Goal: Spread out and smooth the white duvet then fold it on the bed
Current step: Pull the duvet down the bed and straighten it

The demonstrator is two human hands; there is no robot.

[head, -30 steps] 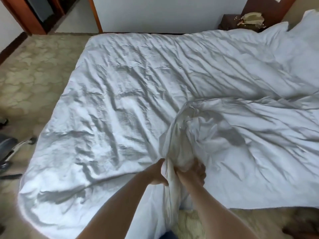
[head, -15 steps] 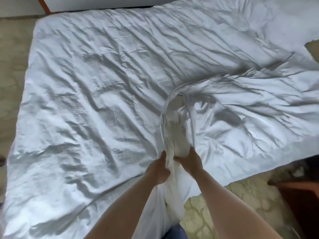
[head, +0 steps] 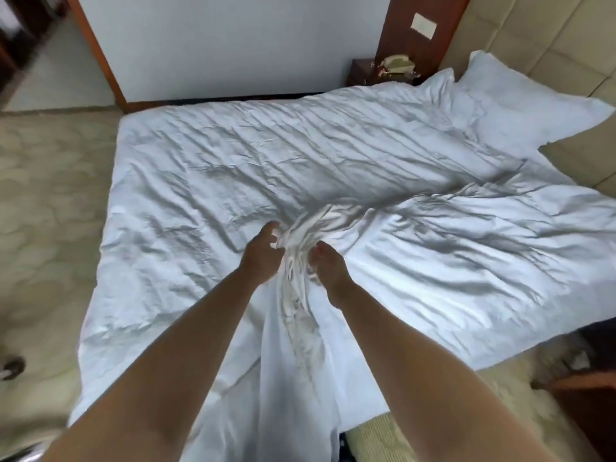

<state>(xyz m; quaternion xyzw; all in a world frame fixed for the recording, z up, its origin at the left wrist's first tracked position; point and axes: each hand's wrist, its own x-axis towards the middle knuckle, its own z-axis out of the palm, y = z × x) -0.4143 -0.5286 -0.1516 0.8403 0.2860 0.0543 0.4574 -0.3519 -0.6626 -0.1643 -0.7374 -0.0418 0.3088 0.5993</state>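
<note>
The white duvet (head: pixel 333 168) lies wrinkled across the whole bed, with a bunched ridge running from its middle down to the near edge. My left hand (head: pixel 263 251) grips the left side of that bunched ridge, fingers curled into the cloth. My right hand (head: pixel 328 265) holds the ridge's right side, its fingertips buried in the folds. Both arms reach far forward over the bed. The duvet's near edge hangs over the bedside between my arms.
A white pillow (head: pixel 520 105) lies at the head of the bed against a padded beige headboard (head: pixel 546 45). A dark nightstand (head: pixel 370 71) with a telephone (head: pixel 398 63) stands in the far corner. Patterned carpet (head: pixel 46 201) lies to the left; a wooden piece (head: pixel 586 405) stands at right.
Both hands have moved forward along the bunched ridge toward the bed's middle, still holding it. The view has lifted, bringing the pillow, headboard and nightstand into sight.
</note>
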